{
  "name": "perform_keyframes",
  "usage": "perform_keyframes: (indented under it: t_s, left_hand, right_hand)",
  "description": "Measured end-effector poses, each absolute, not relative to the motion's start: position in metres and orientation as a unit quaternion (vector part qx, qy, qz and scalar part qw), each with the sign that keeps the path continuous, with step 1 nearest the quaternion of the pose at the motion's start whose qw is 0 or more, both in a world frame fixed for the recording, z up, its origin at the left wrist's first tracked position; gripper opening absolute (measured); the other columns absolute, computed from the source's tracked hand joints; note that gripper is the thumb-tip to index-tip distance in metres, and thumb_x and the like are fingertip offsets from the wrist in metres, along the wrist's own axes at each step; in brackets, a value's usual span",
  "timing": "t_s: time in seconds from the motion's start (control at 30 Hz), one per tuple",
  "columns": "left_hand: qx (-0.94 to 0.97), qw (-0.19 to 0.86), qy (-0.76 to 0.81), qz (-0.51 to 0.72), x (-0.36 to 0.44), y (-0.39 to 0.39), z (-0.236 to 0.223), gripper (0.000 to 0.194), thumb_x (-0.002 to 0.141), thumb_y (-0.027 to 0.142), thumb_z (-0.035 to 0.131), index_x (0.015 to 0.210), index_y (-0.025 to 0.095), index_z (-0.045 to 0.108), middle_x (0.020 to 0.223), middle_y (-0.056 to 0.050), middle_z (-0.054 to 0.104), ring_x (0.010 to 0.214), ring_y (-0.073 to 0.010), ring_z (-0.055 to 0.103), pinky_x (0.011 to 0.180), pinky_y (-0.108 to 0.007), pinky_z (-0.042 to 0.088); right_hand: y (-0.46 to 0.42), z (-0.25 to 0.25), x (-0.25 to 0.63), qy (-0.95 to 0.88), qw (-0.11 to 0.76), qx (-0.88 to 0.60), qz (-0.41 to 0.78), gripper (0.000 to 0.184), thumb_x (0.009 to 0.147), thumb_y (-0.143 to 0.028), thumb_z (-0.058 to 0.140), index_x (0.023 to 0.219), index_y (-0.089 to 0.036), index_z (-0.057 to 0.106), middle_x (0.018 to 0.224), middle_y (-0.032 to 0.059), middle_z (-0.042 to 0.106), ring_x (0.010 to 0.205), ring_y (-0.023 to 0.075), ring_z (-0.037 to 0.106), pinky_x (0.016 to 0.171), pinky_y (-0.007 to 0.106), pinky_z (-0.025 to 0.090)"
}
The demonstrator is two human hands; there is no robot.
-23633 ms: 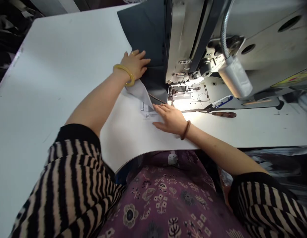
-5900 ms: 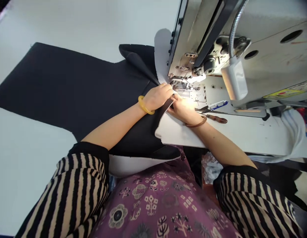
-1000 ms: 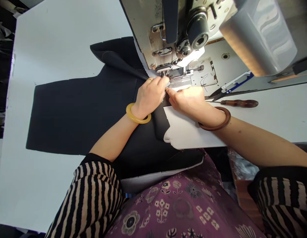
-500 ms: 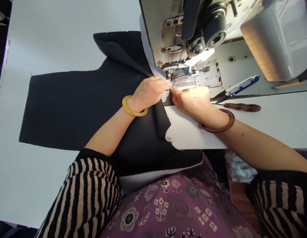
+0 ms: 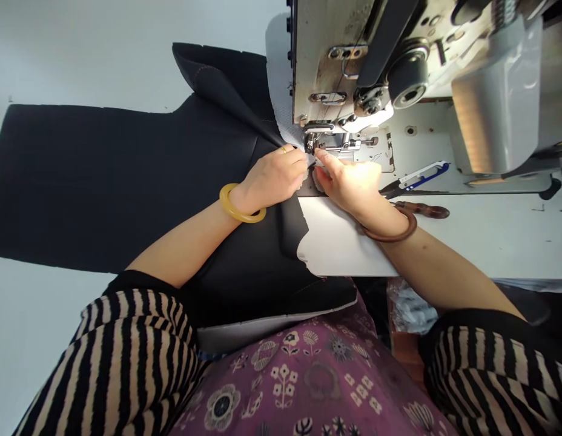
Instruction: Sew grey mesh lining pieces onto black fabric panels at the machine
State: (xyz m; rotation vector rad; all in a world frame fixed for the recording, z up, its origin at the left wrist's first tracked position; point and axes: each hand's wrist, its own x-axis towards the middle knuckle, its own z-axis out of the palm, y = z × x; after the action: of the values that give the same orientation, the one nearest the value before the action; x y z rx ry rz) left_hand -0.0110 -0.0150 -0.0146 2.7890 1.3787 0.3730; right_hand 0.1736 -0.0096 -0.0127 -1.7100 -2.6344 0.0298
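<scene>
A large black fabric piece (image 5: 103,181) with a pale grey backing spreads over the white table and down toward my lap. My left hand (image 5: 274,174) is closed on its edge, just left of the presser foot (image 5: 310,142), with the fingers pinching folded cloth. Close by on the right, my right hand (image 5: 349,181) has its index finger extended to the fabric edge beside the foot. The thumb and other fingers are curled below, and the edge seems to lie between them. Exactly how the layers sit under the foot is hidden.
The sewing machine head (image 5: 335,60) rises over the work at upper right. Thread snips (image 5: 419,178) with a blue and white handle lie beyond my right wrist, next to a wooden-handled tool (image 5: 426,209). A plastic-wrapped bundle (image 5: 410,309) sits below the table edge.
The whole view has shifted and turned slightly. My right index finger has straightened and reached up closer to the presser foot. My left hand keeps its pinch on the cloth.
</scene>
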Motion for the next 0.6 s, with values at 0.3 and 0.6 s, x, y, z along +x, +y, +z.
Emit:
perform_keyframes:
  t_s: [0.3,0.6]
  left_hand:
    - [0.874,0.032,0.458,0.161,-0.009,-0.012,-0.019,0.026,0.089,0.015,0.040,0.078,0.018,0.063,0.091,-0.007,0.063,0.094,-0.0235,0.061,0.085,-0.040,0.052]
    - [0.885,0.057,0.442,0.138,-0.011,-0.003,-0.018,0.025,0.092,0.017,0.038,0.078,0.021,0.058,0.094,-0.007,0.064,0.098,-0.0224,0.060,0.088,-0.039,0.052]
  right_hand:
    - [-0.001,-0.018,0.172,-0.848,-0.019,-0.529,0.021,0.051,0.098,-0.043,0.027,0.122,-0.026,0.068,0.092,0.0090,0.073,0.081,0.0224,0.062,0.062,0.029,0.029]
    - [-0.011,-0.012,0.169,-0.851,-0.035,-0.524,0.008,0.054,0.098,-0.039,0.024,0.130,-0.023,0.064,0.081,0.0123,0.072,0.073,0.0227,0.064,0.060,0.030,0.028]
